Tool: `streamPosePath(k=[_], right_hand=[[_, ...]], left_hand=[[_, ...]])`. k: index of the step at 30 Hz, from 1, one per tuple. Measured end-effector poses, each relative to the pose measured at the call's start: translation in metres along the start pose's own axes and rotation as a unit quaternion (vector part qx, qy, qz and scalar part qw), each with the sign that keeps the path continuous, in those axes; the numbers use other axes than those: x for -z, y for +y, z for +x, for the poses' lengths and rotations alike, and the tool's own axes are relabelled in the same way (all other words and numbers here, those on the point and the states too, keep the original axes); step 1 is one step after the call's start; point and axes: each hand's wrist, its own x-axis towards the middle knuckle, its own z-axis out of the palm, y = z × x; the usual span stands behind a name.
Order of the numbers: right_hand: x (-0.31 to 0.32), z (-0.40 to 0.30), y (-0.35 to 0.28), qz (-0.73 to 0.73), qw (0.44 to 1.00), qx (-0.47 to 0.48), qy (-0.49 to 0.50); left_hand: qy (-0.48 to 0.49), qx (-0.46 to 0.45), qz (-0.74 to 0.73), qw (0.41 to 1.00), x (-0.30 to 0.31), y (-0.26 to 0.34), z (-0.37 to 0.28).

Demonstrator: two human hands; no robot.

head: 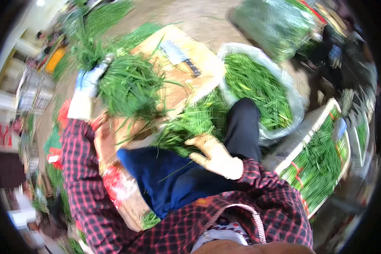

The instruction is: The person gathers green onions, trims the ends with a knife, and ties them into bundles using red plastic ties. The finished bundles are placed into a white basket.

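Observation:
My left hand (90, 77), in a white and blue work glove, is closed around a bunch of long green leafy stalks (88, 52) at the upper left. Close beside it lies a loose heap of the same greens (130, 85), on the edge of a worn board (206, 60). A cleaver (174, 54) with a black handle rests flat on that board. My right hand (212, 152), in a cream glove, has its fingers apart over my lap, by another pile of greens (197, 123); nothing shows in its grasp.
A clear plastic bag (297, 104) full of cut greens stands right of the board. Further right is a pale crate (285, 162) of tied bundles. A large filled plastic bag (273, 25) lies at the top, with a person (327, 60) nearby. Red plastic (114, 184) lies lower left.

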Motion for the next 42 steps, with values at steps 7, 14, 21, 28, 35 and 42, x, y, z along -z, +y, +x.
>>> streamPosePath(k=[7, 14, 21, 28, 35, 42], right_hand=[[0.03, -0.027, 0.014, -0.017, 0.996, 0.0, 0.082], [0.233, -0.172, 0.078, -0.247, 0.776, -0.208, 0.541], [0.403, -0.333, 0.194, -0.292, 0.452, -0.635, 0.555], [0.446, -0.395, 0.294, -0.212, 0.51, -0.765, 0.331], [0.475, -0.342, 0.186, -0.202, 0.568, -0.602, 0.524], [0.356, -0.172, 0.027, 0.01, 0.833, -0.233, 0.502]], left_hand=[[-0.064, 0.161, -0.162, 0.971, 0.088, -0.067, 0.039], [-0.132, 0.303, -0.229, 0.916, 0.168, -0.067, 0.088], [0.144, 0.283, -0.218, 0.923, 0.111, -0.14, 0.038], [0.251, 0.186, 0.252, 0.916, 0.017, -0.184, 0.031], [0.013, 0.057, 0.012, 0.998, -0.082, -0.116, -0.005], [-0.289, 0.052, -0.202, 0.934, -0.26, 0.097, -0.136]])
